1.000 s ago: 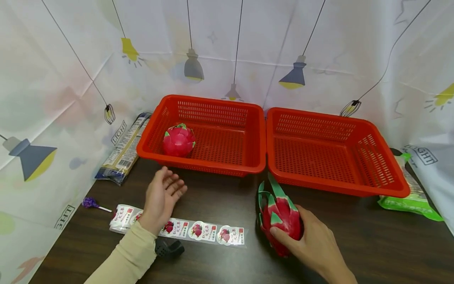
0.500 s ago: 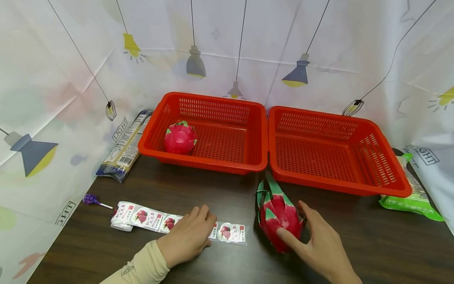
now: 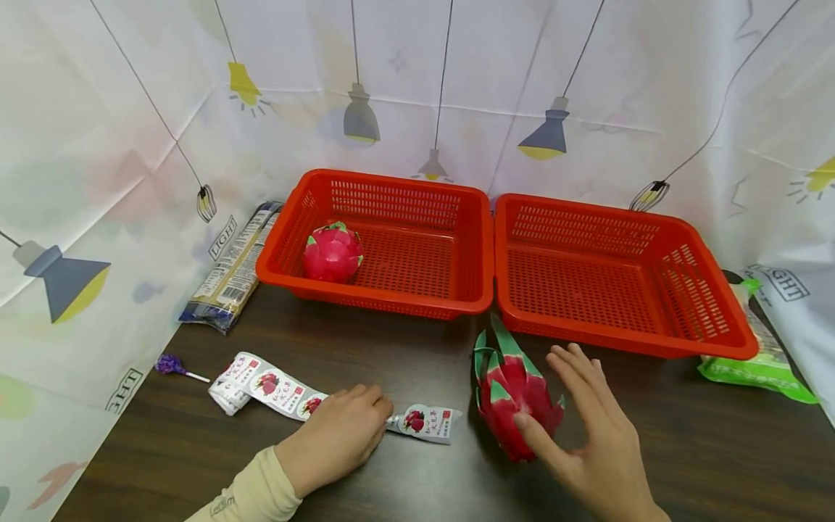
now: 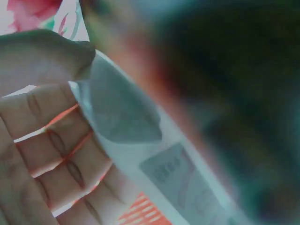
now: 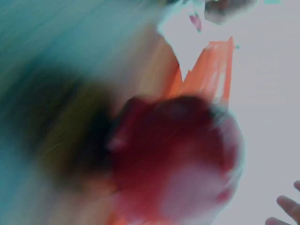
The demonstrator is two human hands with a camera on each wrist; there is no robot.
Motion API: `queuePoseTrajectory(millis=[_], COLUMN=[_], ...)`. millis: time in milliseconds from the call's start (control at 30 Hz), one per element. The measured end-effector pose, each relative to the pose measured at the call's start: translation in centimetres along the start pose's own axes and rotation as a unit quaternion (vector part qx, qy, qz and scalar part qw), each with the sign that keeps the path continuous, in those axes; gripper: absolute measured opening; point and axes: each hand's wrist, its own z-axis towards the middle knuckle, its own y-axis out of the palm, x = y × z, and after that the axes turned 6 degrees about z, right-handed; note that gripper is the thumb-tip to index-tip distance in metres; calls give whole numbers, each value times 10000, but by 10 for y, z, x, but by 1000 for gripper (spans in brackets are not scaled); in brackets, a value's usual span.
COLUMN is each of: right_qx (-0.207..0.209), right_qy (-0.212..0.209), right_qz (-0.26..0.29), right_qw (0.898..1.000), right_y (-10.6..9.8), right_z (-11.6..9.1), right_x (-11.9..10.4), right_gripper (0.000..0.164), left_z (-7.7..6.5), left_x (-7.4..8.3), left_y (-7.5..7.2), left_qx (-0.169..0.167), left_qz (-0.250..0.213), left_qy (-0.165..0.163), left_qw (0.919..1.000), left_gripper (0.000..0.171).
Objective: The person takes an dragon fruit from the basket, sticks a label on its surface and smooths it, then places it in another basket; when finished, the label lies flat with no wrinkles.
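Observation:
My left hand [image 3: 335,438] pinches a strip of dragon fruit stickers [image 3: 274,388], which is bent and twisted where it passes under the fingers. In the left wrist view the thumb [image 4: 47,56] meets the edge of the sticker strip [image 4: 117,103]. On the table to the right stands a red dragon fruit [image 3: 515,417] with green-tipped leaves. Beside it my right hand [image 3: 596,442] is spread, fingers straight and thumb tip close to its skin. The dragon fruit [image 5: 173,164] looks blurred in the right wrist view.
A second dragon fruit [image 3: 333,254] lies in the left red basket [image 3: 375,297]; another red basket [image 3: 620,341] adjoins it. A lollipop [image 3: 172,365] lies by the sticker roll [image 3: 228,395]. Packets flank the baskets: a gold-and-blue one [image 3: 235,268] and a green one [image 3: 759,370].
My left hand has come down from the air onto the sticker strip and lifted part of it, twisting it. My right hand's fingers have opened away from the dragon fruit, which stays put.

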Motion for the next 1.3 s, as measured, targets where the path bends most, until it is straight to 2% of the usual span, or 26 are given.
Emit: queuePoseTrajectory(millis=[33,100,167,300,400,533,633,733,800,867,933,1000,1167,1300], right_qx=[146,128,-203,-1428,-2041,-2270,-2477,-2739,-2863,-2942,-2957,-2947,-3015,-3058], right_qy=[-546,-1405,-1777,-1424,-981,-640,-451,-339,-406,-575,-778,-944,-1189,-1200], right_qz=[279,686,748,108,-175,366,931,1425,1638,1746,1788,1836,1819,1762], right_qw=[9980,9876,9810,9794,9739,9711,9633,9505,9432,9379,9352,9330,9284,9279], right_y=[4,12,20,36,46,53,56,58,59,60,62,64,69,71], right_z=[3,9,13,14,13,14,16,16,16,15,15,14,10,8], right_x=[-4,-15,-26,-43,-47,-46,-45,-45,-44,-44,-44,-44,-43,-43], right_gripper=[62,53,42,30,25,17,11,9,10,12,15,17,16,14], left_z=[0,-1,-3,-6,-7,-9,-10,-11,-11,-10,-5,1,13,17], left_x=[0,1,3,6,8,7,5,2,-3,-12,-23,-33,-44,-48], left_y=[-5,-16,-26,-38,-42,-42,-42,-45,-49,-54,-58,-57,-44,-35], left_qx=[-21,-59,-29,26,85,279,338,-84,-614,-1181,-1618,-1872,-2211,-2449], left_qz=[-93,-316,-500,-888,-1169,-1287,-1331,-1696,-2118,-2698,-3108,-3365,-3615,-3962], left_qy=[-11,-7,58,210,214,220,236,153,42,-70,-105,23,550,706], left_qw=[10000,9995,9987,9958,9929,9910,9903,9854,9754,9556,9366,9229,9041,8821], left_gripper=[6,5,6,11,12,11,10,21,39,56,63,54,17,5])
